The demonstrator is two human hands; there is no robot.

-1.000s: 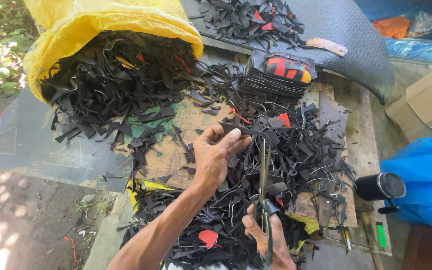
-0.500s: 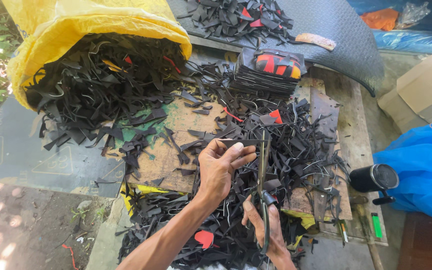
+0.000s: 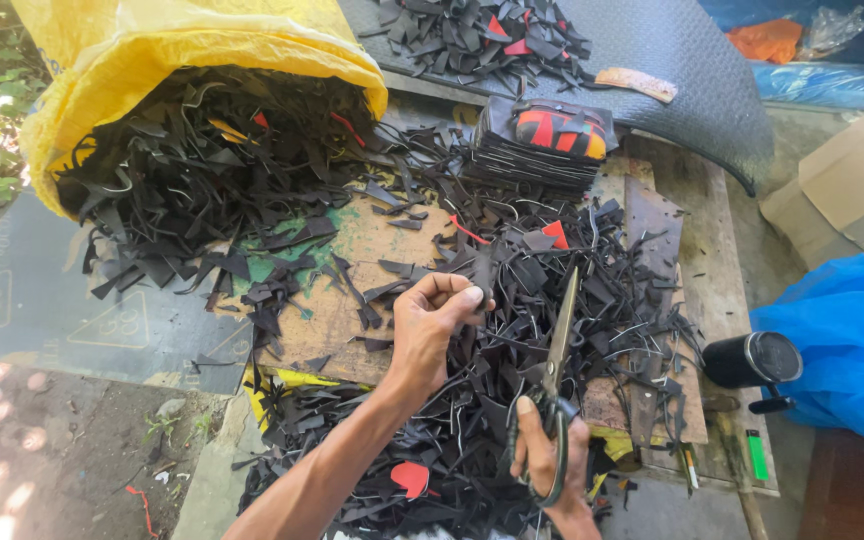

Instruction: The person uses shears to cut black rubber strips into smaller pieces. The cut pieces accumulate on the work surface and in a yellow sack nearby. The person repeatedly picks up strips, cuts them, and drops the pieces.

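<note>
My left hand pinches a black rubber piece with its fingers closed, above a heap of black scraps on a worn wooden board. My right hand grips the handles of long scissors, whose blades point up and away, just right of the pinched piece. A stack of cut black pieces with red and orange patches lies beyond the heap.
A yellow sack spills black scraps at the upper left. A black rubber sheet lies at the back. A cardboard box, blue plastic, a dark cup and a green lighter are at the right.
My left hand drew back toward me and closed its fingers on a black piece. The scissors in my right hand stayed upright and shifted slightly.
</note>
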